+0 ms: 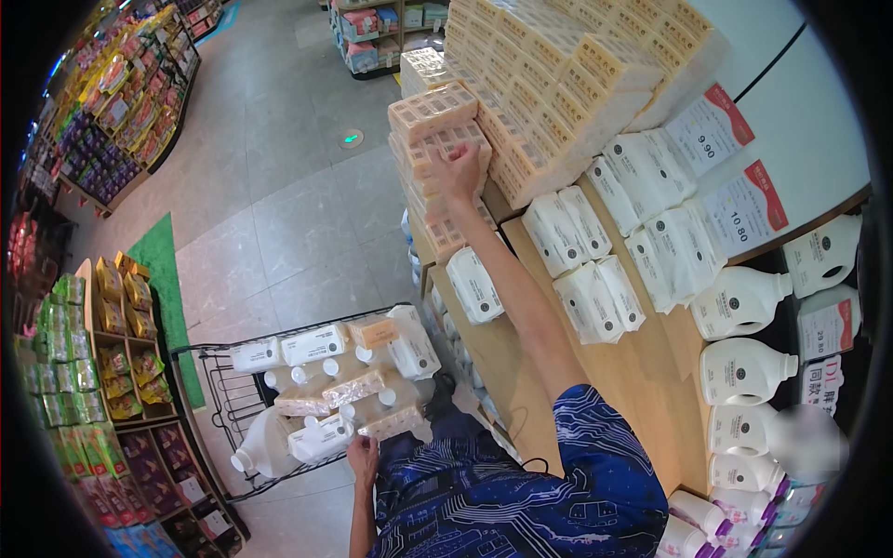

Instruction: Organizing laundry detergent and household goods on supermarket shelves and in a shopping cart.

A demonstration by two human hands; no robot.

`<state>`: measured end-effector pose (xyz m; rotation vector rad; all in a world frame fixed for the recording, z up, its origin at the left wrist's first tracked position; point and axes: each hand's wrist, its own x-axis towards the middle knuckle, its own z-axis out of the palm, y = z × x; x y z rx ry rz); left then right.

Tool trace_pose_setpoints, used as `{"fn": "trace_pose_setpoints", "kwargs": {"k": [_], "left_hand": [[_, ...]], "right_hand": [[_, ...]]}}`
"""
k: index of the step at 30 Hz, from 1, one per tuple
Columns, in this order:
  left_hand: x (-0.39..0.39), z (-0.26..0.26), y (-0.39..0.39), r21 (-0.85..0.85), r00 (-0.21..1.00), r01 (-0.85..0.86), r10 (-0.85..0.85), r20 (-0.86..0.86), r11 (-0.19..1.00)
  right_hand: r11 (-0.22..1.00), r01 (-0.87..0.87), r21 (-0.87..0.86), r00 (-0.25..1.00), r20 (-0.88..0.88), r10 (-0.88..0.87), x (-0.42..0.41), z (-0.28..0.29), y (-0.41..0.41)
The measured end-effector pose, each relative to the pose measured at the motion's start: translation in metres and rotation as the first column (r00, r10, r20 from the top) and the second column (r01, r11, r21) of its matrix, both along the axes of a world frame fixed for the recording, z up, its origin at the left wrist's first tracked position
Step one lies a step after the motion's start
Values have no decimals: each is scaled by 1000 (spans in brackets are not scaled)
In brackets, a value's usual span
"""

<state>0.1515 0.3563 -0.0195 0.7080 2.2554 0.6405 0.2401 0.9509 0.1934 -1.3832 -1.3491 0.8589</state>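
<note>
My right hand (pixel 457 171) reaches over a stack of plastic-wrapped tissue packs (pixel 432 111), its fingers curled at the upper packs; whether it grips one cannot be told. My left hand (pixel 364 457) is low, beside the near rim of a black wire shopping cart (pixel 279 478), fingers bent; its grip is unclear. In the cart lie white soft tissue packs (pixel 314 345), an orange-wrapped pack (pixel 372 333), clear-wrapped packs (pixel 354 388), several pale bottles and a large white jug (pixel 265 443) on its side.
A tall block of wrapped tissue packs (pixel 551 91) stands behind the stack. White tissue packs (pixel 600 300) and white detergent jugs (pixel 739 372) line the wooden display table (pixel 530 383). Snack shelves (pixel 132 349) stand left, with tiled floor (pixel 293 230) between.
</note>
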Motion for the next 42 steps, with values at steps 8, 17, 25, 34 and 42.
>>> {"fn": "trace_pose_setpoints", "kwargs": {"k": [8, 17, 25, 34, 42], "left_hand": [[4, -13, -16, 2, 998, -57, 57, 8, 998], [2, -6, -20, 55, 996, -72, 74, -46, 996], [-12, -7, -15, 9, 999, -31, 31, -36, 999], [-37, 5, 2, 87, 993, -116, 114, 22, 989], [-39, -12, -18, 106, 1000, 15, -14, -6, 994]], "right_hand": [[839, -358, 408, 701, 712, -47, -51, 16, 55], [778, -603, 177, 407, 907, 110, -15, 8, 62], [832, -463, 306, 367, 920, -135, -19, 3, 5], [772, -573, 274, 305, 946, -110, 13, 17, -4], [682, -583, 443, 399, 886, -235, 40, 11, -39]]}}
